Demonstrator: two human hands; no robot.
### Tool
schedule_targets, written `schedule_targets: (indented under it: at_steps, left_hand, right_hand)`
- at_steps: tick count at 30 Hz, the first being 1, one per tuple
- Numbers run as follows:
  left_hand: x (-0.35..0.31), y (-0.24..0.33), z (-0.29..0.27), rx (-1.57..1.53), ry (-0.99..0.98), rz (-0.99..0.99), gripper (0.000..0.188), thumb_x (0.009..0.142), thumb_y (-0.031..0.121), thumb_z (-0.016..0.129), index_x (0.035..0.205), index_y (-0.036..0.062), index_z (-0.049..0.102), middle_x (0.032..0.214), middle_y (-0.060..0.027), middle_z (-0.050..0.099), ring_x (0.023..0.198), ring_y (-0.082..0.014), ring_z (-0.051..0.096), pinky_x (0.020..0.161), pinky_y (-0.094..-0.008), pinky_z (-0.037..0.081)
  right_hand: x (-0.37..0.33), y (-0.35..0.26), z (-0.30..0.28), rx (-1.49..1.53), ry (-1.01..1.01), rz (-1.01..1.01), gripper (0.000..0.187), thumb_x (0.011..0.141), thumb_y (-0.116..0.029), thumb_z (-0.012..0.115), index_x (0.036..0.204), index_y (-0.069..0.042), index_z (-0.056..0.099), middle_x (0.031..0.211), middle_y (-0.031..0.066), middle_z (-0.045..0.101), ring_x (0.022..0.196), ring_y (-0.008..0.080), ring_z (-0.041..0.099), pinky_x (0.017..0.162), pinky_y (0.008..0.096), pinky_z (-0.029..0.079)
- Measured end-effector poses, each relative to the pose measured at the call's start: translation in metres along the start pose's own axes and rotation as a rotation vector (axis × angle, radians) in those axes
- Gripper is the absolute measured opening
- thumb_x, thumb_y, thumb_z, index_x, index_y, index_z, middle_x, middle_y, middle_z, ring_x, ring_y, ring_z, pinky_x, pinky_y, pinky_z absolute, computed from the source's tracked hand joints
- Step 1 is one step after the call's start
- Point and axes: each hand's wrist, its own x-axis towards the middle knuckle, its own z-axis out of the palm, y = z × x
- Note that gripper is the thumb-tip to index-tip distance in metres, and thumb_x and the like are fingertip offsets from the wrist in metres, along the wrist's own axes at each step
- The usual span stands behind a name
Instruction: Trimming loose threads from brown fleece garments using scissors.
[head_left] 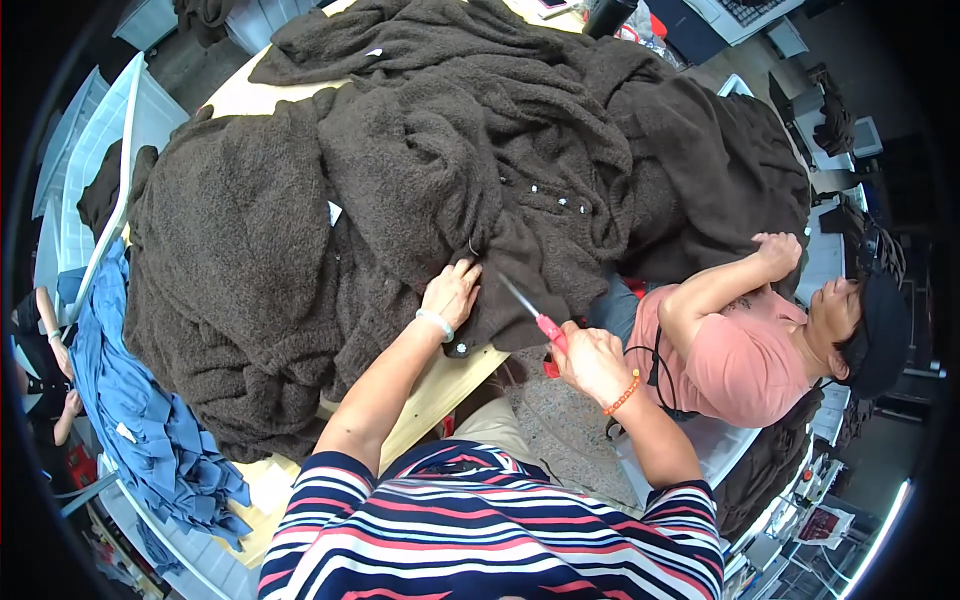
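Observation:
A large heap of dark brown fleecy garments (pixel 400 160) covers most of the table in front of me. At the near edge of the heap, my left hand (pixel 453 295) has its fingers closed on a fold of one garment. My right hand (pixel 592 362), a little to the right, grips red-handled scissors (pixel 548 328) whose handle loops are hidden in my fingers. Their slim metal blades point up and left toward the cloth near my left fingertips, apart from that hand. Small white spots, perhaps buttons, dot the garment beyond the blades.
Close on my right sits a person in a pink shirt (pixel 735 350) and dark cap. Blue garments (pixel 150 400) hang over a pale plastic bin (pixel 125 150) at left. Pale yellow tabletop (pixel 440 395) shows at the near edge. Another person's hands (pixel 68 375) appear far left.

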Motion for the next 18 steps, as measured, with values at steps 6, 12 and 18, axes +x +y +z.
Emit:
schedule_targets:
  at_steps: [6, 12, 18]
  left_hand:
    - [0.0, 0.006, -0.007, 0.104, -0.102, 0.052, 0.05, 0.083, 0.013, 0.063, 0.132, 0.0102, 0.055, 0.127, -0.0139, 0.054, 0.102, -0.0324, 0.059, 0.086, -0.0408, 0.051]
    - [0.031, 0.02, -0.038, -0.269, 0.247, 0.124, 0.053, 0.081, 0.009, 0.065, 0.133, 0.0099, 0.053, 0.135, -0.015, 0.051, 0.116, -0.0354, 0.057, 0.094, -0.0391, 0.051]
    - [0.082, -0.021, -0.008, -0.253, 0.125, 0.05, 0.038, 0.08, 0.002, 0.064, 0.117, 0.0057, 0.062, 0.119, -0.0142, 0.06, 0.102, -0.035, 0.063, 0.086, -0.0387, 0.053]
  right_hand:
    - [-0.011, 0.006, -0.003, 0.059, -0.254, -0.108, 0.029, 0.087, -0.03, 0.064, 0.097, -0.003, 0.061, 0.077, 0.0238, 0.066, 0.078, 0.042, 0.066, 0.072, 0.0514, 0.051]
    - [0.0, 0.023, -0.008, 0.216, 0.02, -0.111, 0.023, 0.088, -0.026, 0.063, 0.098, -0.007, 0.057, 0.077, 0.0222, 0.065, 0.076, 0.0416, 0.066, 0.067, 0.0509, 0.052]
    - [0.028, 0.014, -0.023, 0.111, -0.001, 0.003, 0.026, 0.089, -0.029, 0.063, 0.098, -0.004, 0.058, 0.073, 0.0234, 0.064, 0.075, 0.0436, 0.064, 0.068, 0.053, 0.05]
